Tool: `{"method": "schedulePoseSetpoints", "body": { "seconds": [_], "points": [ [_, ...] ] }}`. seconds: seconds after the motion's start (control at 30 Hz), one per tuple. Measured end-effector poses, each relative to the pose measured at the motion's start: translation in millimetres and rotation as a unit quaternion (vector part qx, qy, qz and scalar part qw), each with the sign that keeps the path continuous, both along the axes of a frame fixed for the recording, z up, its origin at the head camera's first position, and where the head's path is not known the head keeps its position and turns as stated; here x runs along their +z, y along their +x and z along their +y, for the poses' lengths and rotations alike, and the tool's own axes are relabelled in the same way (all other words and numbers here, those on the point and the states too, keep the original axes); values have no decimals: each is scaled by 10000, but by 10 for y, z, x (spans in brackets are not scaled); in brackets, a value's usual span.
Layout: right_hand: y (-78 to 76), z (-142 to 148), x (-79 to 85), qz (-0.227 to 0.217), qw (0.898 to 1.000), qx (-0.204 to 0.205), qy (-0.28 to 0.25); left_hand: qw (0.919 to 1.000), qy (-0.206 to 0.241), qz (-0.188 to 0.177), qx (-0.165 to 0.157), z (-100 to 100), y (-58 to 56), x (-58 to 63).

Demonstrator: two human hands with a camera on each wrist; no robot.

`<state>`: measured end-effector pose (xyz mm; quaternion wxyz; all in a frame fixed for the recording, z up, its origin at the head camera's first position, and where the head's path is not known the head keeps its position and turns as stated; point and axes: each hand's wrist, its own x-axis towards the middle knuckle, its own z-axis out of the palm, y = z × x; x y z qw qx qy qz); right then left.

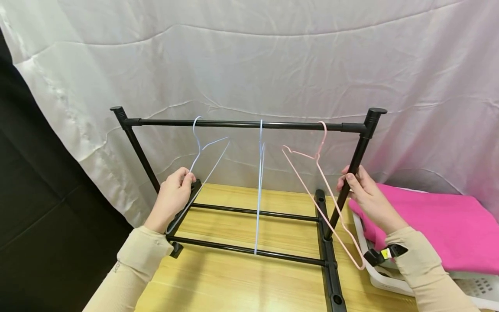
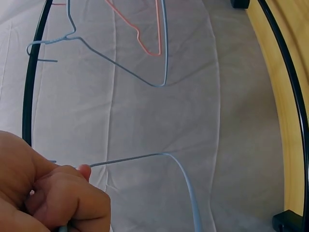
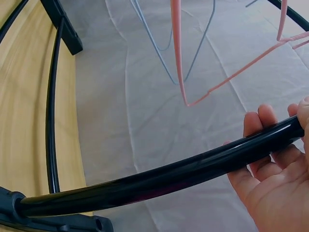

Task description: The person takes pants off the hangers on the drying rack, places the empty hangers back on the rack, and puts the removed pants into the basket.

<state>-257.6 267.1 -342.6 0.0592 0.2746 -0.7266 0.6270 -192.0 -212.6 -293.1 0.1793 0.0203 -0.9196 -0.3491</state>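
A black garment rack [image 1: 230,124] stands on a wooden tabletop, with three hangers on its top bar. My left hand [image 1: 173,195] pinches one shoulder of the leftmost blue hanger [image 1: 199,145], whose hook stays over the bar. Around the right upright pole [image 1: 359,149] curl the fingers and thumb of my right hand [image 1: 366,195]; the right wrist view shows the glossy pole [image 3: 169,171] lying across the fingers. Another blue hanger [image 1: 260,173] hangs nearly edge-on at mid-bar. Close to the right hand hangs a pink hanger [image 1: 317,162], turned at an angle.
A white plastic basket [image 1: 383,281] sits right of the rack, with folded bright pink cloth [image 1: 440,225] in it. Behind everything hangs a pale curtain [image 1: 249,65], and dark fabric [image 1: 50,195] covers the left side. Two lower bars join the rack's feet above the wooden tabletop [image 1: 234,281].
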Motion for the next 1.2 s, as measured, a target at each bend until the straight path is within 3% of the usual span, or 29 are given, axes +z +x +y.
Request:
{"method": "schedulePoseSetpoints", "body": {
  "seconds": [0.17, 0.37, 0.43, 0.57, 0.7, 0.87, 1.0, 1.2],
  "points": [
    [2, 17, -9, 8, 10000, 1, -49, 9999, 32, -100, 7, -11, 28, -16],
    [19, 7, -15, -4, 9999, -4, -113, 9983, 529, -105, -204, -19, 99, -33],
    [31, 3, -8, -13, 9999, -20, -134, 9987, 466, 47, -214, -12, 130, -39],
    [79, 21, 32, -26, 9999, -131, 25, 9969, -78, 764, -149, 42, 228, -50],
    [187, 51, 43, 65, 9958, -528, 739, 9828, -569, 1738, -252, 166, 392, -45],
    [398, 127, 24, 164, 9783, -1201, 1682, 9562, -1178, 2669, -235, 362, 621, -48],
    [597, 211, 9, 415, 9704, -1345, 1963, 9466, -1393, 2896, -260, 476, 779, -72],
    [982, 272, -172, 735, 9633, -1302, 2228, 9466, -1356, 2800, -849, 668, 943, -286]
  ]
}}
